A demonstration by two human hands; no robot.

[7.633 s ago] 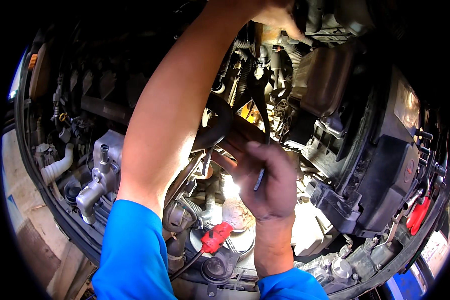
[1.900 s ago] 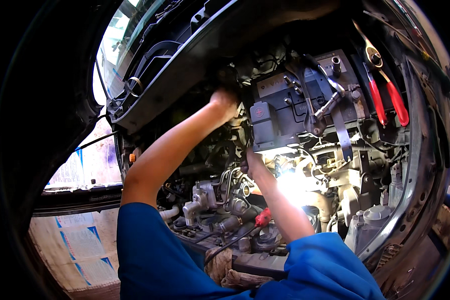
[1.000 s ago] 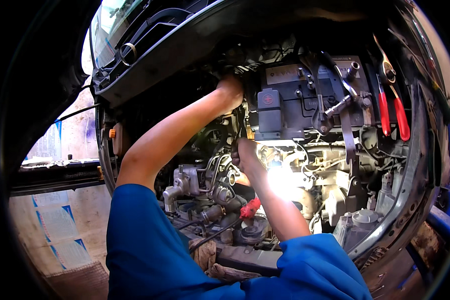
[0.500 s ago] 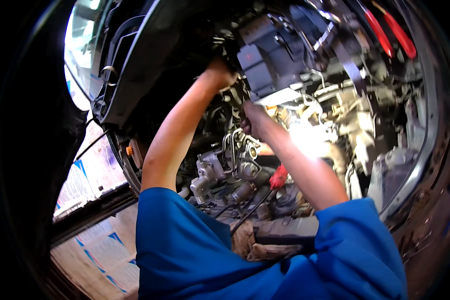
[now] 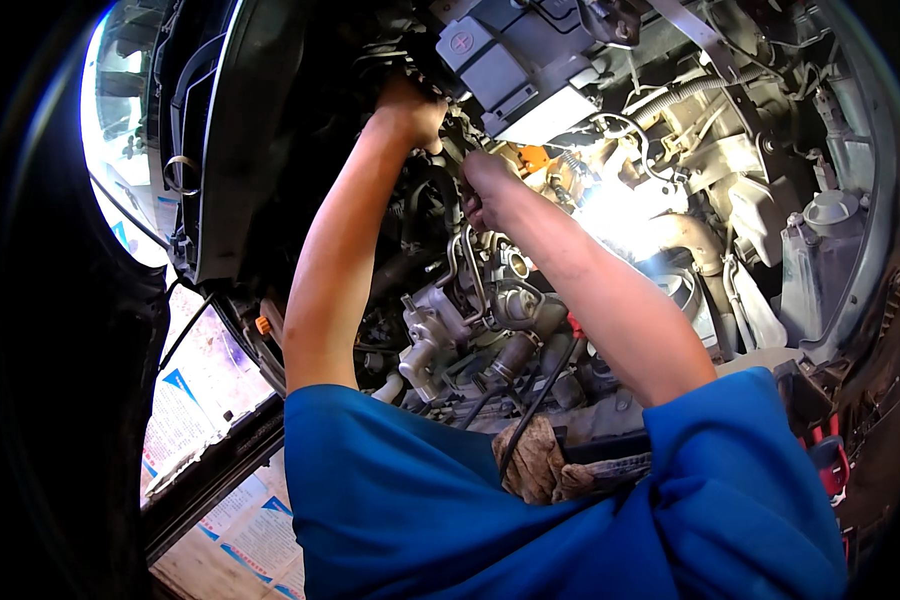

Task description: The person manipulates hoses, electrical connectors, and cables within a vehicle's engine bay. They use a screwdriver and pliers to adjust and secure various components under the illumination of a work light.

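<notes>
Both my arms reach deep into a car's engine bay. My left hand (image 5: 410,112) is in the dark gap left of the battery (image 5: 545,118), its fingers mostly hidden among hoses and brackets. Just nearer, my right hand (image 5: 488,190) is closed with curled fingers beside the metal pipes (image 5: 473,270); whatever it grips is hidden. A grey cover with a plus mark (image 5: 485,65) sits on the battery's left end. Below the hands lies a silver cast housing (image 5: 430,345). An orange part (image 5: 533,157) shows to the right of my right hand.
Bright glare (image 5: 620,215) washes out parts right of centre. A brown rag (image 5: 530,460) lies on the near edge, with a black cable (image 5: 540,405) across it. A white reservoir (image 5: 810,280) stands at the right. Red-handled tools (image 5: 830,460) are at lower right.
The view has shifted, so red-handled pliers at the upper right have left the picture and red handles show at lower right. Both hands stay by the battery's left end.
</notes>
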